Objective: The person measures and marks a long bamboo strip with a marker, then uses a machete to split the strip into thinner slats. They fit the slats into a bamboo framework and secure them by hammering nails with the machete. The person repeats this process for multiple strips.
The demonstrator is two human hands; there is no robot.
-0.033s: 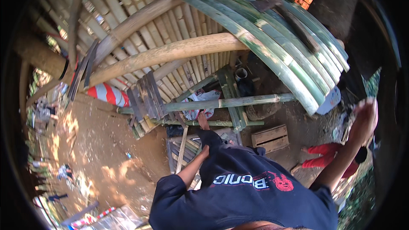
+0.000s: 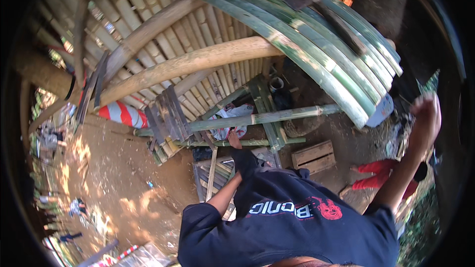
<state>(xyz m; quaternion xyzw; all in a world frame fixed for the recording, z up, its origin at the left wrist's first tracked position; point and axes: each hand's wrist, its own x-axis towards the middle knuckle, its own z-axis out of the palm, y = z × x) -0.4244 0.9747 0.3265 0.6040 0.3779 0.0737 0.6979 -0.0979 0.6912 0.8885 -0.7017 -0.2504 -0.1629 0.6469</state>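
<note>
My right hand is raised at the far right, beyond the end of the bamboo slat platform. Its fingers are smeared by motion, and a pointed green patch shows just above them; whether the hand touches it I cannot tell. My left hand rests low against my dark-clothed leg, its fingers hidden. A hatchet-like tool with a dark head and handle lies on the green bamboo slats, apart from both hands. My bare foot is by a horizontal green bamboo pole.
A white bag lies behind the pole. Beside me is a wooden crate. Thick bamboo beams cross in front of a slatted bamboo surface. Someone in red trousers is at the right. A red-and-white striped object stands left.
My right hand has moved upward at the far right. The whole view has shifted slightly. The hatchet-like tool stays on the slats.
</note>
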